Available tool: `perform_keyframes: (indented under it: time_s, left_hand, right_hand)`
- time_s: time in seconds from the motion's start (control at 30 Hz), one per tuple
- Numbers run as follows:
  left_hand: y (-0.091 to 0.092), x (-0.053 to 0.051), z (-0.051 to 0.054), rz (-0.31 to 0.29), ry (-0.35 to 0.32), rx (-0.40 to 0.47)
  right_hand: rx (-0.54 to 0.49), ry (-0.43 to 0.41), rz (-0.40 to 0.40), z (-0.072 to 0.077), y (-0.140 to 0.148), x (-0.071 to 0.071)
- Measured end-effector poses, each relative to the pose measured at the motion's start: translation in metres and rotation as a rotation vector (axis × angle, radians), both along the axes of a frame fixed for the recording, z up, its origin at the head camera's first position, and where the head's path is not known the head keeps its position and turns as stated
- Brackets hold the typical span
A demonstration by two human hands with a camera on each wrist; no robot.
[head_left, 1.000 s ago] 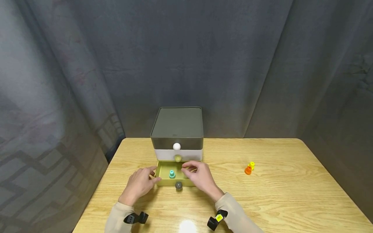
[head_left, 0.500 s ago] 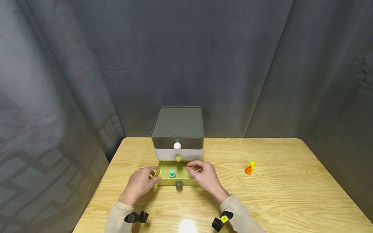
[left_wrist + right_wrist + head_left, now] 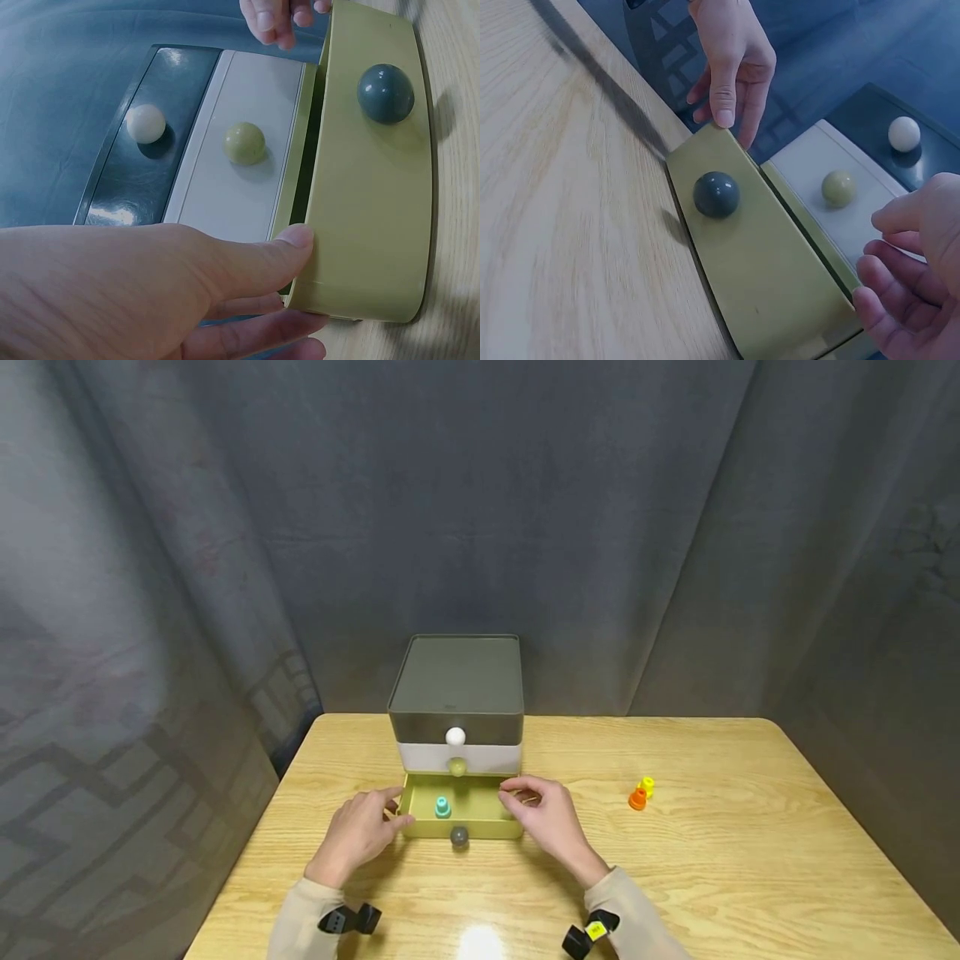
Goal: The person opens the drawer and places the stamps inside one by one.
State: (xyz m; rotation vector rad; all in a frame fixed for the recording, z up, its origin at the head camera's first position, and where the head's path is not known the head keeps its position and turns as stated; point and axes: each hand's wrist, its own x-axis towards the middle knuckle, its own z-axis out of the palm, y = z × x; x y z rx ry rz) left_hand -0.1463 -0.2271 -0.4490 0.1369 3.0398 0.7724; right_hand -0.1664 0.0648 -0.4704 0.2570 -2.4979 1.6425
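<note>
A small desk drawer box [image 3: 456, 677] with a dark top stands on the table, and its lowest olive-green drawer [image 3: 491, 830] is pulled out. My left hand [image 3: 357, 837] holds that drawer by its left front corner; in the left wrist view the thumb [image 3: 294, 238] lies on the rim and the fingers are outside the wall. A small teal stepped peg [image 3: 442, 808] stands inside the drawer, left of its middle. At the drawer's right side is my right hand [image 3: 553, 822], fingers loosely curled and nothing between them, as the right wrist view shows too.
An orange peg [image 3: 637, 799] and a yellow peg [image 3: 647, 787] sit close together on the wooden table [image 3: 720, 860], right of the box. Above the drawer are a white drawer front with a green knob [image 3: 457, 767] and a dark one with a white knob [image 3: 455, 737]. Grey curtains hang behind.
My right hand has moved right, from over the drawer's inside to its right side wall. The left hand and the teal peg have stayed in place.
</note>
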Motion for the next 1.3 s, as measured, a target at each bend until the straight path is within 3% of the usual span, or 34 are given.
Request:
perform_keyframes:
  time_s: [0.5, 0.83, 1.17, 1.3]
  left_hand:
    - [0.001, 0.0, -0.001, -0.002, 0.01, 0.009]
    - [0.002, -0.001, -0.001, 0.002, 0.006, 0.004]
    - [0.003, -0.001, -0.001, 0.005, 0.004, 0.008]
    - [0.003, -0.001, -0.002, 0.001, 0.005, 0.011]
  right_hand:
    - [-0.025, -0.017, -0.076, 0.005, 0.028, 0.0]
    - [0.079, 0.019, -0.139, 0.001, 0.054, -0.002]
    - [0.104, 0.014, -0.172, -0.001, 0.079, -0.003]
    - [0.148, 0.048, -0.183, -0.001, 0.089, -0.002]
